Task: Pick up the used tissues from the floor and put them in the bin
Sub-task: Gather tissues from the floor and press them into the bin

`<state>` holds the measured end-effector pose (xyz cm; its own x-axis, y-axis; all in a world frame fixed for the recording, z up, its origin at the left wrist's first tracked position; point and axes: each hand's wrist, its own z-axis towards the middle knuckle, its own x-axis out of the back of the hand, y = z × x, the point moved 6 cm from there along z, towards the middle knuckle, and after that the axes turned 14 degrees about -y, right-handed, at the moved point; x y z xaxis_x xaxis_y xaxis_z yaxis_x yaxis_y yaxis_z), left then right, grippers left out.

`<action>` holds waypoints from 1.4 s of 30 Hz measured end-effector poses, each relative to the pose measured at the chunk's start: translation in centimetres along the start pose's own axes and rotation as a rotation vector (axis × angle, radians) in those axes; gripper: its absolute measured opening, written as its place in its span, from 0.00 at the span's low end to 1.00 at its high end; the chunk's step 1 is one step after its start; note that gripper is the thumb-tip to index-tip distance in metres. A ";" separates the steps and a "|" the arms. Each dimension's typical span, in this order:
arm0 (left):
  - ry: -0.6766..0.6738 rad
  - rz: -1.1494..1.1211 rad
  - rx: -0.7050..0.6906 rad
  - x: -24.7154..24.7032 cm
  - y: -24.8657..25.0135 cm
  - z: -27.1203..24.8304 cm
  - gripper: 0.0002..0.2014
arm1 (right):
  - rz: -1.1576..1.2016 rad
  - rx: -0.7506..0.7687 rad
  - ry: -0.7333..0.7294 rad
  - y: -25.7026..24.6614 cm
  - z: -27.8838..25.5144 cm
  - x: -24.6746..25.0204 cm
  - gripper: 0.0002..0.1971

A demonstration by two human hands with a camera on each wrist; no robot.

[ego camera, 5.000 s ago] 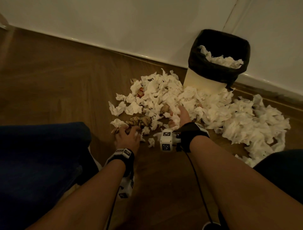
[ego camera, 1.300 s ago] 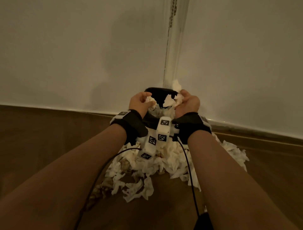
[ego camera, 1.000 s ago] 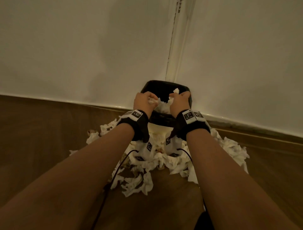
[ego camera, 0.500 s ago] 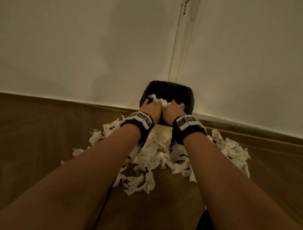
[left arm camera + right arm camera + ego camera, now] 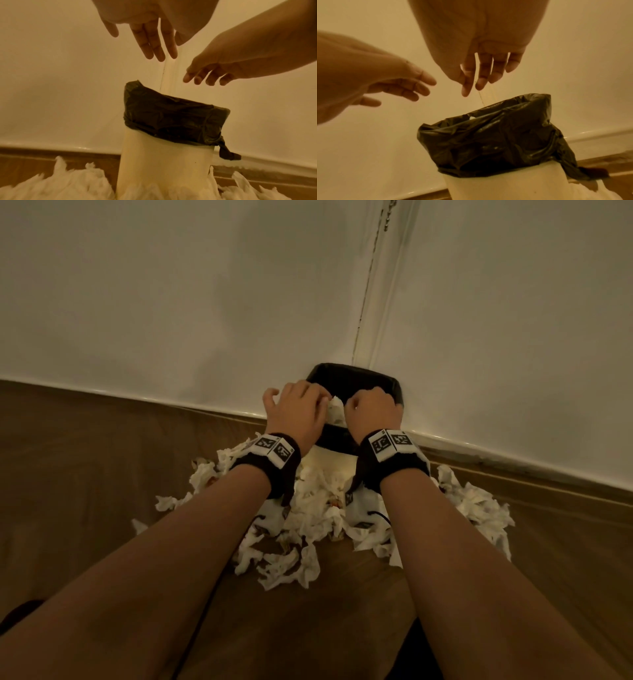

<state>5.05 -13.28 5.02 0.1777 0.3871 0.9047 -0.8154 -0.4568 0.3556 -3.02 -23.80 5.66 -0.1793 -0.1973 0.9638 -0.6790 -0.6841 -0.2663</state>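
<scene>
Both hands [image 5: 334,412] empty, fingers relaxed

We have lifted both hands clear of the bin [image 5: 359,378]: our left hand [image 5: 296,409] and right hand [image 5: 373,414] now hover above its rim, fingers loose and empty, the tissues [image 5: 337,410] released inside.

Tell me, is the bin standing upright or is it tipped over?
Upright. In the left wrist view the bin stands straight on the floor, its black liner folded over the rim on top, with tissues around its base.
</scene>
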 end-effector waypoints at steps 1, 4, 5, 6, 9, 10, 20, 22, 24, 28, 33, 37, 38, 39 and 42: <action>-0.003 -0.004 0.029 0.2 -0.6 -0.6 0.13 | 0.053 0.015 0.017 -0.3 -0.4 0.3 0.17; -0.055 0.019 0.110 0.3 -2.9 -2.4 0.14 | 0.203 0.065 0.006 -1.6 -1.7 0.5 0.16; -0.070 0.029 0.138 0.3 -3.7 -3.0 0.15 | 0.228 0.081 -0.004 -2.0 -2.1 0.4 0.15; -0.079 0.035 0.164 0.4 -4.5 -3.7 0.15 | 0.240 0.094 -0.016 -2.5 -2.4 0.2 0.15; -0.101 0.025 0.229 0.6 -6.8 -5.8 0.16 | 0.253 0.133 -0.064 -3.9 -3.2 -0.7 0.15; -0.112 0.018 0.245 0.6 -7.6 -6.5 0.16 | 0.255 0.148 -0.090 -4.5 -3.4 -1.2 0.14; -0.257 -0.120 0.471 -1.3 -17.6 -15.3 0.10 | 0.288 0.257 -0.447 -10.4 -6.4 -9.7 0.14; -0.296 -0.131 0.549 -2.2 -19.5 -17.6 0.11 | 0.316 0.276 -0.537 -11.5 -7.5 -11.9 0.13; -0.316 -0.145 0.629 -3.0 -20.9 -19.7 0.13 | 0.325 0.300 -0.633 -12.8 -8.8 -14.2 0.13; -0.319 -0.086 0.733 -4.3 -22.3 -23.6 0.15 | 0.273 0.354 -0.766 -14.9 -10.9 -18.4 0.11; -0.334 -0.031 0.798 -5.4 -23.2 -27.0 0.21 | 0.091 0.417 -0.877 -16.2 -12.5 -23.3 0.13; -0.368 -0.063 0.831 -6.7 -23.4 -28.3 0.26 | -0.101 0.422 -0.872 -16.4 -13.4 -26.0 0.20; -0.360 -0.071 0.830 -6.8 -23.5 -28.5 0.27 | -0.117 0.419 -0.872 -16.4 -13.6 -26.5 0.20; -0.346 -0.077 0.832 -6.9 -23.6 -28.7 0.27 | -0.127 0.417 -0.875 -16.5 -13.8 -26.8 0.21; -0.294 -0.080 0.853 -7.0 -24.0 -29.6 0.26 | -0.213 0.443 -0.881 -16.7 -14.6 -27.8 0.23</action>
<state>7.05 18.64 -16.77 0.4448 0.2765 0.8518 -0.1302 -0.9211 0.3670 2.95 3.34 -16.48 0.6267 -0.3669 0.6875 -0.2778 -0.9294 -0.2428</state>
